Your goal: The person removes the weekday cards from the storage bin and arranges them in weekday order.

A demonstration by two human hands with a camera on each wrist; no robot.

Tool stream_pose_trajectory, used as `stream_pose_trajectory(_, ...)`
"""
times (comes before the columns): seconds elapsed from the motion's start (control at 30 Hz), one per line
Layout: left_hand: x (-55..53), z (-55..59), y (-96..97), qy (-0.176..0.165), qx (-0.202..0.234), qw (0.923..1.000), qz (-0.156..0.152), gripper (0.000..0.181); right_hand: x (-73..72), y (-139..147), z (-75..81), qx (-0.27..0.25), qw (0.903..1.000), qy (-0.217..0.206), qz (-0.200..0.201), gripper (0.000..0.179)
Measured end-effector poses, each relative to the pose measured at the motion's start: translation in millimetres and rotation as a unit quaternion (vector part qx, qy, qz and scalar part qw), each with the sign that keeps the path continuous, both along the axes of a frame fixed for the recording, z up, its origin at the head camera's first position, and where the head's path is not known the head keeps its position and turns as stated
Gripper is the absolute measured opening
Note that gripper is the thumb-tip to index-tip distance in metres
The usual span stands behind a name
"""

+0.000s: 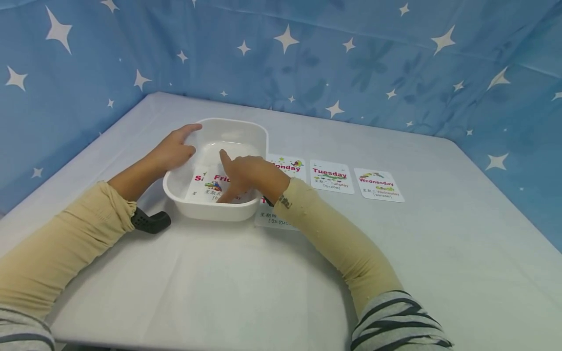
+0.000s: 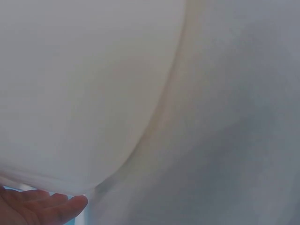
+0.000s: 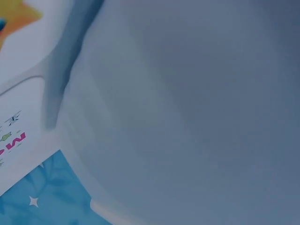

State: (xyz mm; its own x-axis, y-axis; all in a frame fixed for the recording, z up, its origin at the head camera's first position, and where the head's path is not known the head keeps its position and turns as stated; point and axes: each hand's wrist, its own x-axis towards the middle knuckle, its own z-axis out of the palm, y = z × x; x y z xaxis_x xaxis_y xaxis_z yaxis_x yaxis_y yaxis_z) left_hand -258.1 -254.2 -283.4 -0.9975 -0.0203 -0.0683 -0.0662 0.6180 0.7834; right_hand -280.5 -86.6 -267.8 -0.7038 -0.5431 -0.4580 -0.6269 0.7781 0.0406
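Note:
A white plastic basin (image 1: pixel 186 207) stands on the table, its outer wall filling most of both wrist views. My left hand (image 1: pixel 173 148) holds its left rim, thumb inside, other fingers along the outside. Inside lie white cards with red print: a Friday card (image 1: pixel 219 187) on top of another card (image 1: pixel 196 187) whose word begins with S. My right hand (image 1: pixel 246 173) reaches over the right rim, thumb and a finger spread across the Friday card and partly hiding it.
To the right of the basin, Monday (image 1: pixel 287 165), Tuesday (image 1: pixel 331 176) and Wednesday (image 1: pixel 379 185) cards lie in a row. Another card (image 1: pixel 274 219) sits in front of Monday, partly under the right forearm. A starry blue curtain (image 1: pixel 307 63) hangs behind the white-covered table (image 1: pixel 237 282).

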Motion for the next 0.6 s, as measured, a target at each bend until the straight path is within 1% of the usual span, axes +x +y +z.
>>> stream_pose_trajectory(0.23,-0.5,-0.1,-0.9,-0.001,-0.005,1.0000,0.001,0.067,-1.9,-0.5,-1.7,-0.007,0.9998,0.014,0.011,0.121)
stream_pose_trajectory(0.37,-0.3,-0.2,-0.3,-0.002,-0.006,1.0000,0.004,0.067,-2.4,-0.1,-2.4,-0.012,0.9999,-0.002,0.003,0.120)
stream_pose_trajectory(0.47,0.1,-0.4,0.5,-0.002,-0.005,1.0000,0.004,0.068,-3.0,0.5,-2.8,-0.017,0.9997,-0.014,0.008,0.117)
stream_pose_trajectory(0.6,0.6,-0.6,0.8,-0.003,-0.005,1.0000,0.003,0.068,-3.6,1.0,-3.3,-0.012,0.9998,-0.005,0.018,0.118)
